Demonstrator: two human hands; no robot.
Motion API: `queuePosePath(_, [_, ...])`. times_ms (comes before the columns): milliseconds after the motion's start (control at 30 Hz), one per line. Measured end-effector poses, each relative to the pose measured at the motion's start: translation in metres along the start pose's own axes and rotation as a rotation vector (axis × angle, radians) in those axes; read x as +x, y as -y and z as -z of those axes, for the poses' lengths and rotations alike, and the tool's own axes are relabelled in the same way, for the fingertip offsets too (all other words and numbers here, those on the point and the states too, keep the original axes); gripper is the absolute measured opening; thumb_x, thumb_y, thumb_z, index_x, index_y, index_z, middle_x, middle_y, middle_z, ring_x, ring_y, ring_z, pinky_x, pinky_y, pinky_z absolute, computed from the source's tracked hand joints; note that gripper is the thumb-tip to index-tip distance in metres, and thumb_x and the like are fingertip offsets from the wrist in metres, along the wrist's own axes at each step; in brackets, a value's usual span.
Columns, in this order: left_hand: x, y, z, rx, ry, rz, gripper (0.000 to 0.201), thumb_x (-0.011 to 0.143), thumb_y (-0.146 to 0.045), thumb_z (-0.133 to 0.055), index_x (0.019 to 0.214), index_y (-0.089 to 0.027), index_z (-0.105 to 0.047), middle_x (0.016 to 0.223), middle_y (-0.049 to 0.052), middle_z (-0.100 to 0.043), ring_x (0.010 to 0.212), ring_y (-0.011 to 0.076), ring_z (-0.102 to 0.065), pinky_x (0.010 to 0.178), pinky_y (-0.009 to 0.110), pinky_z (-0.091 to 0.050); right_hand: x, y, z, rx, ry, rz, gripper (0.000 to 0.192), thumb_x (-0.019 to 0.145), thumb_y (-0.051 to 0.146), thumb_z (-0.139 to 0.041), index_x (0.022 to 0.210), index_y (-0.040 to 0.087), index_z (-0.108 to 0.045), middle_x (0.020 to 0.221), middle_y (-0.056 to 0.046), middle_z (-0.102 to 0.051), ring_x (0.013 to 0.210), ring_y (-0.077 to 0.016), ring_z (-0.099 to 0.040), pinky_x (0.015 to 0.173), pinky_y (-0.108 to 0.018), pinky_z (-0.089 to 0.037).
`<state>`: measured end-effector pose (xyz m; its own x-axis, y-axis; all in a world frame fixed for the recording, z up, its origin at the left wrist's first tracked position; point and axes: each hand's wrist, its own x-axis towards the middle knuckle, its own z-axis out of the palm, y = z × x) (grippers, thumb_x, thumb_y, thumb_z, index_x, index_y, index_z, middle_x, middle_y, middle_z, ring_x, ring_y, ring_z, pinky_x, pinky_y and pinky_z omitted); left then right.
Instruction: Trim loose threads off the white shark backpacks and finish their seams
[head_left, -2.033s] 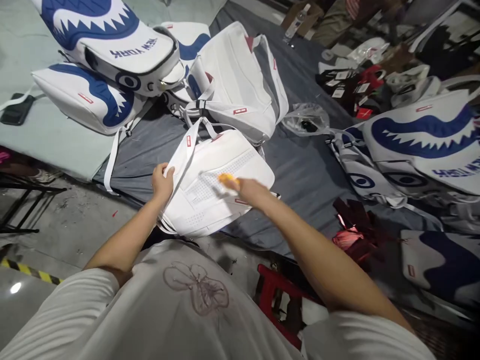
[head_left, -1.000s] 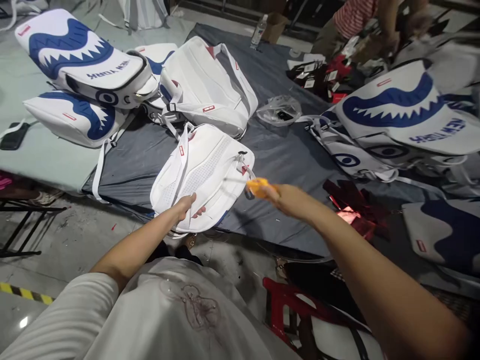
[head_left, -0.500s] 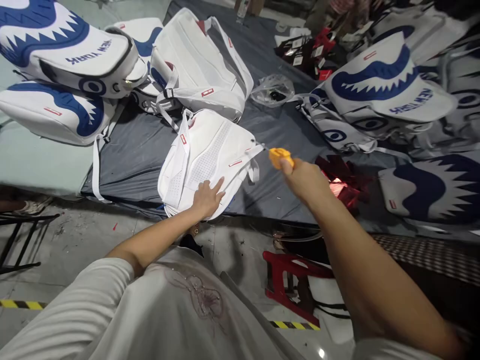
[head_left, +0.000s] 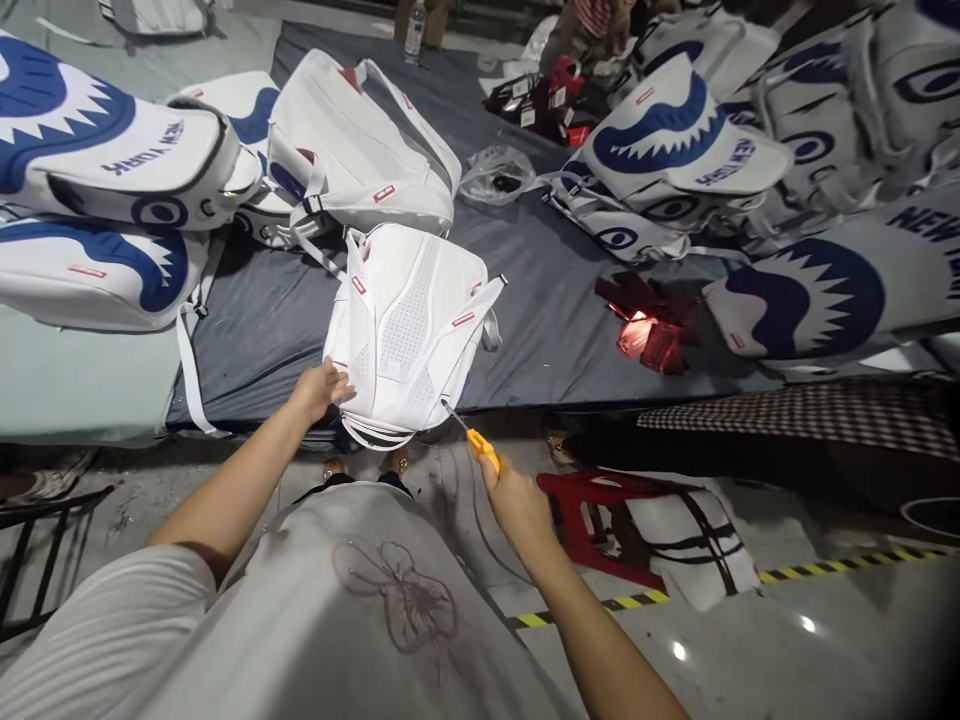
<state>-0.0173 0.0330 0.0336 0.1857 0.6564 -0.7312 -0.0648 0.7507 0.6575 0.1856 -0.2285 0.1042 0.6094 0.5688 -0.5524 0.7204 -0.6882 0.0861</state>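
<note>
A white backpack (head_left: 409,325) lies back side up on the near edge of a dark grey mat (head_left: 547,300), its straps and mesh panel showing. My left hand (head_left: 319,388) rests on its lower left corner, fingers spread. My right hand (head_left: 517,505) is closed around a small tool with an orange handle (head_left: 484,450); its thin metal tip (head_left: 454,415) points at the backpack's lower right edge. Whether the tip touches the fabric I cannot tell.
Several white backpacks with blue shark-mouth prints lie on the left (head_left: 97,150) and right (head_left: 675,140). Another plain white backpack (head_left: 360,150) lies behind. Red wrapping (head_left: 645,325) and a clear plastic bag (head_left: 499,175) sit on the mat. A red stool (head_left: 592,520) stands on the floor to my right.
My right hand with the orange tool came back from the backpack's right strap down to its lower right edge. My left hand slid from the bottom middle to the lower left corner.
</note>
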Motion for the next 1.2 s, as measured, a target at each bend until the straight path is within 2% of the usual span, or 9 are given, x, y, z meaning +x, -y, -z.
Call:
queuePosePath(100, [0.012, -0.005, -0.015, -0.083, 0.144, 0.145, 0.026, 0.101, -0.034, -0.046, 0.089, -0.015, -0.058, 0.076, 0.006, -0.062, 0.065, 0.0126, -0.063, 0.048, 0.018, -0.049, 0.010, 0.020, -0.019, 0.024, -0.048, -0.030, 0.049, 0.106, 0.045, -0.023, 0.116, 0.012, -0.058, 0.094, -0.021, -0.074, 0.089, -0.0321, -0.073, 0.067, -0.034, -0.045])
queuePosePath(200, [0.019, -0.002, -0.028, -0.174, 0.244, 0.203, 0.031, 0.099, -0.042, -0.051, 0.084, -0.016, -0.058, 0.065, 0.001, -0.057, 0.049, 0.0068, -0.053, 0.035, 0.012, -0.032, 0.023, 0.039, -0.033, 0.066, -0.081, -0.030, 0.045, 0.106, 0.043, -0.026, 0.116, 0.011, -0.056, 0.095, -0.021, -0.073, 0.089, -0.0315, -0.073, 0.068, -0.033, -0.045])
queuePosePath(333, [0.028, 0.004, -0.023, -0.255, 0.354, 0.270, 0.036, 0.096, -0.050, -0.055, 0.084, -0.016, -0.061, 0.061, -0.001, -0.059, 0.040, 0.0046, -0.044, 0.030, 0.012, -0.020, 0.039, 0.049, -0.045, 0.131, -0.098, 0.006, 0.042, 0.106, 0.046, -0.029, 0.117, 0.015, -0.055, 0.101, -0.017, -0.074, 0.093, -0.0279, -0.072, 0.069, -0.030, -0.043])
queuePosePath(500, [0.037, 0.008, -0.014, -0.336, 0.429, 0.321, 0.042, 0.099, -0.049, -0.047, 0.078, -0.016, -0.061, 0.059, 0.001, -0.060, 0.038, 0.0048, -0.043, 0.029, 0.011, -0.020, 0.054, 0.040, -0.046, 0.185, -0.115, -0.061, 0.050, 0.107, 0.043, -0.019, 0.122, 0.012, -0.055, 0.099, -0.019, -0.073, 0.090, -0.0279, -0.072, 0.064, -0.029, -0.039])
queuePosePath(633, [0.037, 0.012, -0.022, -0.390, 0.462, 0.321, 0.043, 0.099, -0.048, -0.042, 0.079, -0.015, -0.062, 0.071, 0.007, -0.067, 0.044, 0.0059, -0.047, 0.028, 0.009, -0.018, 0.063, 0.037, -0.037, 0.233, -0.127, -0.030, 0.048, 0.106, 0.044, -0.022, 0.122, 0.015, -0.058, 0.104, -0.016, -0.073, 0.092, -0.0261, -0.071, 0.065, -0.029, -0.039])
queuePosePath(733, [0.037, 0.016, -0.031, -0.417, 0.475, 0.328, 0.045, 0.096, -0.053, -0.048, 0.080, -0.015, -0.063, 0.075, 0.009, -0.069, 0.047, 0.0070, -0.050, 0.029, 0.009, -0.019, 0.067, 0.028, -0.028, 0.242, -0.118, -0.042, 0.048, 0.107, 0.041, -0.023, 0.122, 0.013, -0.059, 0.103, -0.017, -0.073, 0.091, -0.0259, -0.070, 0.064, -0.029, -0.037])
queuePosePath(967, [0.036, 0.022, -0.047, -0.514, 0.472, 0.308, 0.056, 0.099, -0.063, -0.036, 0.090, -0.016, -0.065, 0.065, 0.002, -0.066, 0.041, 0.0066, -0.051, 0.032, 0.011, -0.023, 0.054, 0.000, -0.017, 0.218, -0.092, -0.064, 0.049, 0.107, 0.040, -0.023, 0.122, 0.012, -0.060, 0.100, -0.017, -0.073, 0.090, -0.0262, -0.069, 0.066, -0.029, -0.037])
queuePosePath(1100, [0.031, 0.021, -0.051, -0.518, 0.501, 0.281, 0.059, 0.100, -0.063, -0.029, 0.102, -0.016, -0.066, 0.076, 0.004, -0.072, 0.049, 0.0091, -0.061, 0.035, 0.013, -0.031, 0.053, 0.005, -0.017, 0.221, -0.063, -0.085, 0.050, 0.106, 0.040, -0.024, 0.123, 0.011, -0.061, 0.101, -0.018, -0.073, 0.090, -0.0275, -0.069, 0.067, -0.030, -0.038])
queuePosePath(1200, [0.027, 0.020, -0.051, -0.494, 0.518, 0.265, 0.058, 0.100, -0.062, -0.032, 0.104, -0.015, -0.066, 0.074, 0.004, -0.071, 0.047, 0.0083, -0.059, 0.035, 0.013, -0.032, 0.053, 0.007, -0.015, 0.236, -0.049, -0.088, 0.049, 0.106, 0.042, -0.027, 0.123, 0.012, -0.062, 0.106, -0.018, -0.073, 0.095, -0.0279, -0.069, 0.070, -0.030, -0.040])
